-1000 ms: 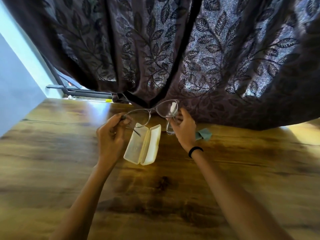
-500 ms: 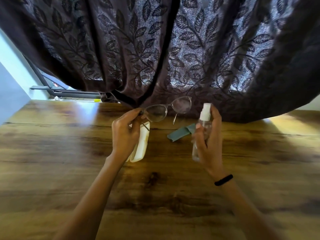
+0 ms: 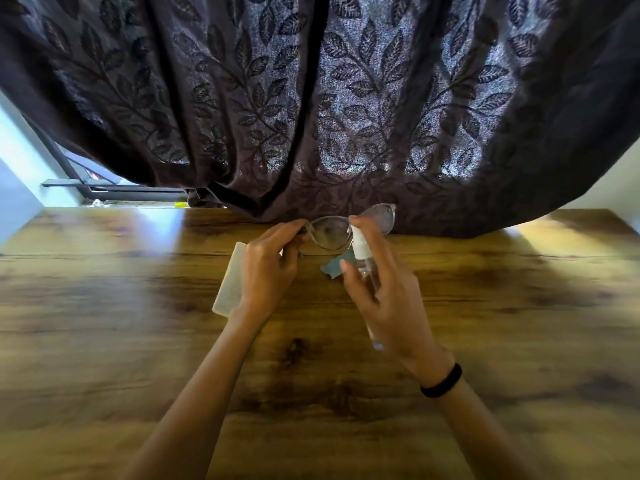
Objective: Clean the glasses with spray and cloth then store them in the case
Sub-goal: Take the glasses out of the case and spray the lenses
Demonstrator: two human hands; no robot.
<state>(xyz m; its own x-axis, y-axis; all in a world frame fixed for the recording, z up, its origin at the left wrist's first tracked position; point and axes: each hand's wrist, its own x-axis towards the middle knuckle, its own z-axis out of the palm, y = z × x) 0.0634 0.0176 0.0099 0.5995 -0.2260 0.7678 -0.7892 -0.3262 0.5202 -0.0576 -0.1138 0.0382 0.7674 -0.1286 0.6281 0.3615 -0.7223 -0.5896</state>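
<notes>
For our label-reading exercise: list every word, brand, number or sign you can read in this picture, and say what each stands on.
None: no text can be read anywhere.
Bottle: clear body, white nozzle, no label showing; the right hand covers much of it.
Case: plain, no print seen.
Glasses and cloth: no marking visible.
Curtain: leaf pattern only.
</notes>
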